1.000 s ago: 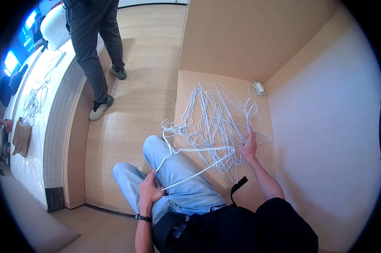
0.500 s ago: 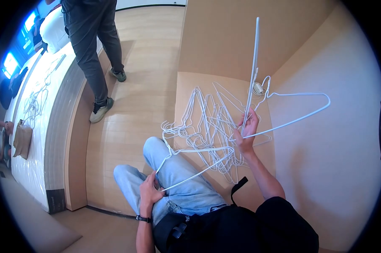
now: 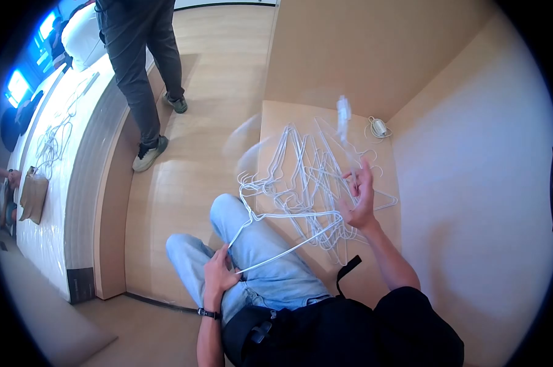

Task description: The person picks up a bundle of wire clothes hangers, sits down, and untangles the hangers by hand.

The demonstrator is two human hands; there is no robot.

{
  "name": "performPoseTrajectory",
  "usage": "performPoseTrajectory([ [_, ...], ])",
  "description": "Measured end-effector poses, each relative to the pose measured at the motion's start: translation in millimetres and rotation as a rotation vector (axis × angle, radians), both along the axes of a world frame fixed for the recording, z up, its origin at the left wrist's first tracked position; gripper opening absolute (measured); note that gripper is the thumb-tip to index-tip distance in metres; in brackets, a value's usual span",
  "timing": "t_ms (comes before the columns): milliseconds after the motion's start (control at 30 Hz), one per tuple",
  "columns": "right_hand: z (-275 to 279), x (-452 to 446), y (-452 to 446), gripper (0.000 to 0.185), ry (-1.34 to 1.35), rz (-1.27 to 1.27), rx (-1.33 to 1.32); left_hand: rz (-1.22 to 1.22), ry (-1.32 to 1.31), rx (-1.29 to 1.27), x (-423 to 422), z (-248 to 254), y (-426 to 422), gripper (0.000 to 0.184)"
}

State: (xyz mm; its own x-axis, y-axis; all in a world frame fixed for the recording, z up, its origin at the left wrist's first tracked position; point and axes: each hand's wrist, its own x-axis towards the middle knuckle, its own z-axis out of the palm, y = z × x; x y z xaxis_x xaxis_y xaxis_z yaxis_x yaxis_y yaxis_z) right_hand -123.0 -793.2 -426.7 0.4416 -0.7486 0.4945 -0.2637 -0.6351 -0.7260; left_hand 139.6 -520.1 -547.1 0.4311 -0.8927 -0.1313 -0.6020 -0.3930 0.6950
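My left hand (image 3: 221, 272) is closed on a white wire hanger (image 3: 288, 215), which lies across my thighs with its hook toward the pile. My right hand (image 3: 361, 199) is raised over the pile's right side, index finger stretched up and thumb apart. No hanger shows clearly between its fingers. A white blurred streak (image 3: 343, 116) rises just above these fingers, and fainter smears show further left, over the floor. Whether the streak touches my fingertips I cannot tell. Beneath lies a tangled pile of white wire hangers (image 3: 313, 171) on the wooden panel.
A small white device with a coiled cord (image 3: 380, 127) sits in the back corner. Wooden walls (image 3: 374, 55) enclose the right side. A standing person (image 3: 141, 67) is at upper left, beside a plastic-wrapped mattress (image 3: 80, 147) holding cables (image 3: 55, 140) and a brown paper bag (image 3: 34, 194).
The hanger that was upright in my right hand is no longer clearly visible; white blurs appear above and left. My right fingers have spread. The left hand keeps its hanger.
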Motion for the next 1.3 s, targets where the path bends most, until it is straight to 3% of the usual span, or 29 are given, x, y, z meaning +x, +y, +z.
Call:
performPoseTrajectory([
  [33, 4.8, 0.4, 0.1, 0.093, -0.001, 0.005, 0.003, 0.003, -0.008, -0.029, 0.1, -1.8, 0.7, 0.07],
  [100, 15.2, 2.4, -0.8, 0.091, 0.361, 0.162, -0.302, -0.007, -0.022, -0.011, 0.9, -2.6, 1.6, 0.07],
  [133, 18.7, 1.7, 2.3, 0.091, 0.358, 0.172, -0.299, -0.021, -0.036, 0.005, 1.3, -2.1, 1.6, 0.071],
  [200, 21.2, -1.0, 10.1, 0.084, 0.687, 0.244, -0.171, -0.011, -0.033, -0.039, 1.3, -2.4, 1.1, 0.07],
  [533, 8.2, -6.2, -0.2, 0.099, 0.754, 0.422, -0.154, 0.024, -0.028, -0.087, 0.4, 5.8, 2.9, 0.058],
  [633, 8.6, -5.9, -4.5, 0.107, 0.864, 0.441, -0.114, -0.028, -0.189, -0.182, 1.7, 1.2, 2.7, 0.06],
  [700, 4.7, -5.7, -7.5, 0.111, 0.898, 0.486, -0.124, -0.017, -0.154, -0.14, 2.3, 2.1, 4.7, 0.062],
  [1067, 0.9, 16.0, 10.7, 0.112, 0.97, 0.52, -0.159, -0.066, -0.062, -0.052, 9.0, 30.4, 8.3, 0.073],
  [1300, -6.8, 24.9, 23.8, 0.106, 0.955, 0.556, -0.064, -0.132, -0.164, -0.104, 10.7, 40.7, 2.8, 0.075],
])
